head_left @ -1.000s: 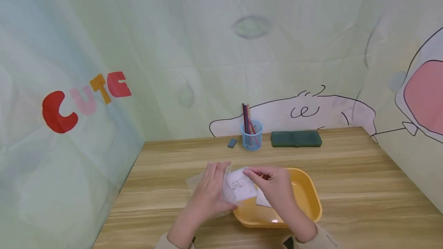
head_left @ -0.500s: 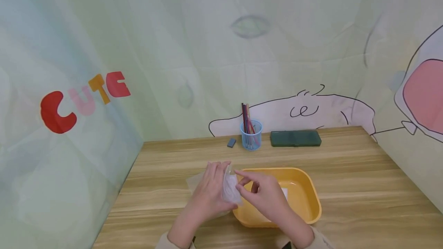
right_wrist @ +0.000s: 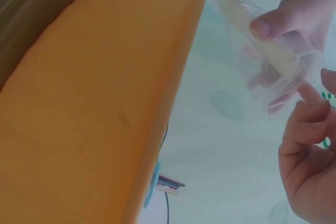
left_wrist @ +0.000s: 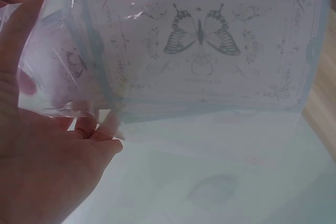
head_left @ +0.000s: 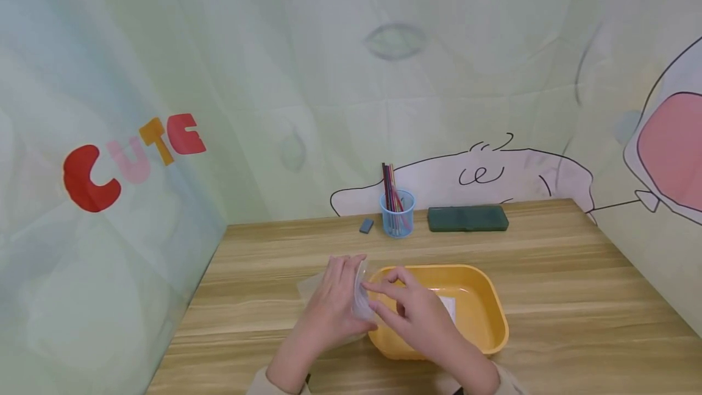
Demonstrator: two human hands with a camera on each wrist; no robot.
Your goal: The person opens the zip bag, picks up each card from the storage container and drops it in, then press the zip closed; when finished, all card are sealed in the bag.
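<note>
In the head view my left hand [head_left: 329, 303] grips a clear plastic bag [head_left: 362, 297], its mouth turned to the right. The left wrist view shows a butterfly print [left_wrist: 199, 35] with a pale blue border on or behind the clear plastic. White paper with a smaller dark print [left_wrist: 76, 64] lies within the plastic near the left fingers. My right hand [head_left: 417, 313] is at the bag's mouth, index finger extended to it, thumb apart, other fingers bent. Below it, a yellow tray [head_left: 488, 309] contains a white paper piece [head_left: 450, 306], partly hidden by the right hand.
Behind the tray stand a blue cup [head_left: 397, 221] of pencils and a dark green case [head_left: 468, 218]. A small blue eraser-like block [head_left: 366, 225] lies left of the cup. A printed cloth [head_left: 296, 78] hangs along the table's back and sides.
My right hand has moved left to the bag's mouth and let go of the white printed paper, which has slid into the bag. My left hand stays almost still.
</note>
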